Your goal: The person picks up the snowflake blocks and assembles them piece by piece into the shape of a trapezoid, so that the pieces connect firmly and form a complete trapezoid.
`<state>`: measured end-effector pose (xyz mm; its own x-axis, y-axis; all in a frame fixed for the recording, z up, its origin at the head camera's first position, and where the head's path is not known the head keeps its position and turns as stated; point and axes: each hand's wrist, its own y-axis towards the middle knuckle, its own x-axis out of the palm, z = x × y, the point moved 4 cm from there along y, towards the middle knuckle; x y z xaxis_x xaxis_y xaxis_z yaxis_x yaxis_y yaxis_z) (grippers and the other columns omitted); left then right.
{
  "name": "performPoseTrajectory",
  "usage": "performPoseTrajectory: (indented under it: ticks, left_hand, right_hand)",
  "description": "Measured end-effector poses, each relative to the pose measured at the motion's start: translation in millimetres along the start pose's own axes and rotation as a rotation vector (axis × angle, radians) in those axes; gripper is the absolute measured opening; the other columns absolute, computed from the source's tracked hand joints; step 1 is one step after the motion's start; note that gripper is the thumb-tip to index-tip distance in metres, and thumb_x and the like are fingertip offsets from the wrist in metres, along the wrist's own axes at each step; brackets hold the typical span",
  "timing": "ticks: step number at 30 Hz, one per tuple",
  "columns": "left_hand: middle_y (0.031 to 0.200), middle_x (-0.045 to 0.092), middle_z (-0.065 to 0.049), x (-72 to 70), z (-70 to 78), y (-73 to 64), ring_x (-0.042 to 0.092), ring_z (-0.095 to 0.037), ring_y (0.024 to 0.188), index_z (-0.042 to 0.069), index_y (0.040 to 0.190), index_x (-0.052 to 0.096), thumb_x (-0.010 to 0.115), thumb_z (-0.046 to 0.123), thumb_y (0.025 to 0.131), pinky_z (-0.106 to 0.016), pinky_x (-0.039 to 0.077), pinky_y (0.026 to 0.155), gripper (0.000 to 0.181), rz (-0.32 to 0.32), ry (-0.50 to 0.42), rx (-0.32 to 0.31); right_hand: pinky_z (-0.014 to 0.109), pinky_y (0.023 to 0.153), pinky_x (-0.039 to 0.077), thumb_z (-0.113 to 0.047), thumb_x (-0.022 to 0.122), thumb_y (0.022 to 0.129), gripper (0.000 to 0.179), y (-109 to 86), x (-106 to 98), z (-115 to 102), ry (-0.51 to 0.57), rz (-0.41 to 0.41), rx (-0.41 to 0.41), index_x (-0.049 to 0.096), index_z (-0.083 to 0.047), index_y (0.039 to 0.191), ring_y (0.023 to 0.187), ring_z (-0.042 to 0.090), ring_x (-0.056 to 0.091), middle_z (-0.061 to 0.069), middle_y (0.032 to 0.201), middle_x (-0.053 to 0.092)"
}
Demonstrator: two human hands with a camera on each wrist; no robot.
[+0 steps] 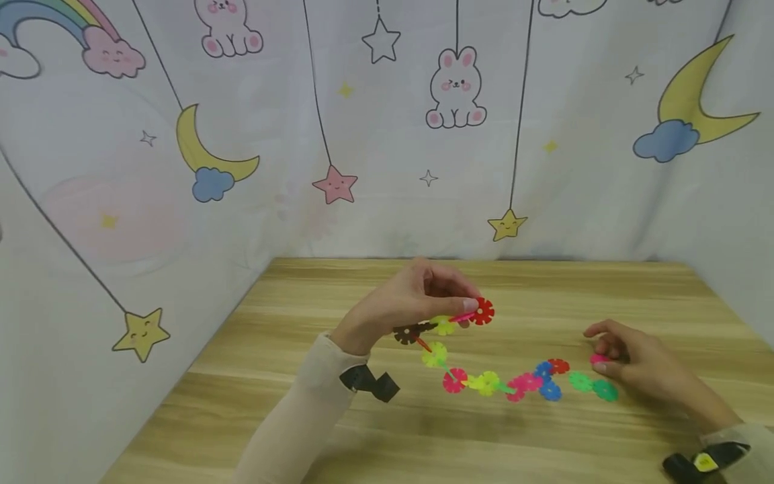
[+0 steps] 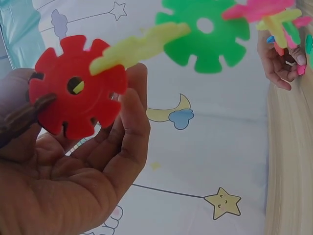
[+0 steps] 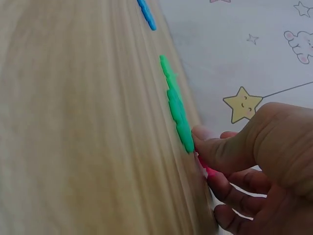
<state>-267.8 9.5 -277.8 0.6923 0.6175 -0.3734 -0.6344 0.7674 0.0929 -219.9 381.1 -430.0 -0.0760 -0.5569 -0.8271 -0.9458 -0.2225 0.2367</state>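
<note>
My left hand (image 1: 411, 299) is raised over the table and holds a chain of notched plastic discs (image 1: 455, 381) near one end, by a pink disc with a red disc (image 1: 482, 310) beyond the fingertips. The chain sags to the right through brown, yellow, pink and blue pieces to a red one (image 1: 559, 366). In the left wrist view, a red disc (image 2: 105, 110) and a green disc (image 2: 220, 44) hang in front of the palm. My right hand (image 1: 641, 363) pinches a loose pink disc (image 1: 599, 359) between thumb and finger, just above the table.
Two green discs (image 1: 582, 382) lie on the wooden table (image 1: 272, 417) beside my right hand. A blue disc (image 3: 146, 14) lies farther along in the right wrist view. A printed cloth (image 1: 387, 134) with stars, moons and rabbits hangs behind the table.
</note>
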Motion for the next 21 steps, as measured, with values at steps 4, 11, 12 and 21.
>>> performPoseTrajectory:
  ticks: [4,11,12,21]
  left_hand:
    - [0.1,0.079,0.001,0.3,0.5,-1.3,0.068,-0.013,0.085,0.008,0.116,0.08,0.076,0.016,0.101,-0.024,0.058,0.082,0.018,0.001,-0.003,-0.011]
    - [0.1,0.079,0.001,1.0,3.3,-0.7,0.067,-0.013,0.084,0.007,0.117,0.08,0.075,0.016,0.101,-0.024,0.058,0.082,0.018,-0.003,-0.003,0.007]
    - [0.1,0.079,0.0,1.1,3.8,-0.6,0.067,-0.013,0.085,0.007,0.117,0.08,0.075,0.016,0.101,-0.024,0.058,0.082,0.018,-0.004,-0.001,0.008]
    - [0.103,0.08,-0.002,1.3,0.4,-0.7,0.069,-0.012,0.085,0.008,0.119,0.08,0.076,0.015,0.101,-0.024,0.058,0.082,0.02,-0.002,-0.018,0.004]
  right_hand:
    - [0.02,0.069,0.052,-0.005,0.086,0.088,0.049,2.2,1,-5,0.03,0.002,0.019,0.065,-0.004,0.133,0.081,-0.01,0.058,0.002,0.1,0.071]
    - [0.021,0.072,0.061,-0.009,0.082,0.095,0.038,9.6,-7,-34,0.255,0.057,0.033,0.07,-0.002,0.13,0.086,-0.001,0.076,0.0,0.101,0.081]
    - [0.021,0.072,0.061,-0.011,0.081,0.096,0.035,10.9,-9,-42,0.284,0.06,0.039,0.071,-0.003,0.128,0.086,0.001,0.077,-0.004,0.098,0.082]
    - [0.027,0.067,0.061,0.0,0.075,0.098,0.014,27.8,-23,-142,0.498,0.149,-0.138,0.077,-0.003,0.112,0.078,0.014,0.076,-0.002,0.093,0.082]
